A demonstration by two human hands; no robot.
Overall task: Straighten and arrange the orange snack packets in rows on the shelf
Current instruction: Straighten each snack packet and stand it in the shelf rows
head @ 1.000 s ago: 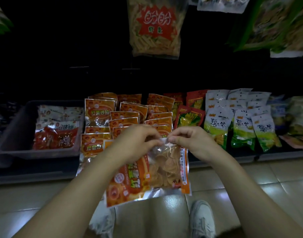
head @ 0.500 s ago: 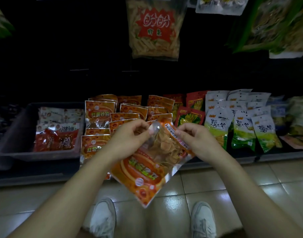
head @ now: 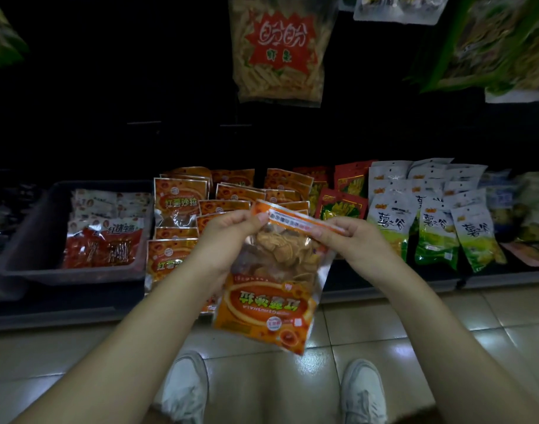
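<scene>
At frame centre, the left hand (head: 228, 237) and right hand (head: 352, 237) each pinch the upper seam of an orange packet (head: 271, 289) — it hangs print-inverted, probably for turning before joining the shelf rows (head: 231, 195) behind.

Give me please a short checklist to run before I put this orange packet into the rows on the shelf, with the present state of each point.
1. Left hand pinches the upper edge of the held packet: ok.
2. Right hand pinches the same edge, further right: ok.
3. Held packet turned the same way as the shelf packets: not ok, its print reads upside down.
4. Shelf packets lie in straight rows: not ok, several overlap askew.
5. Free place in the front of the orange rows: cannot tell, the hands and the held packet hide it.
</scene>
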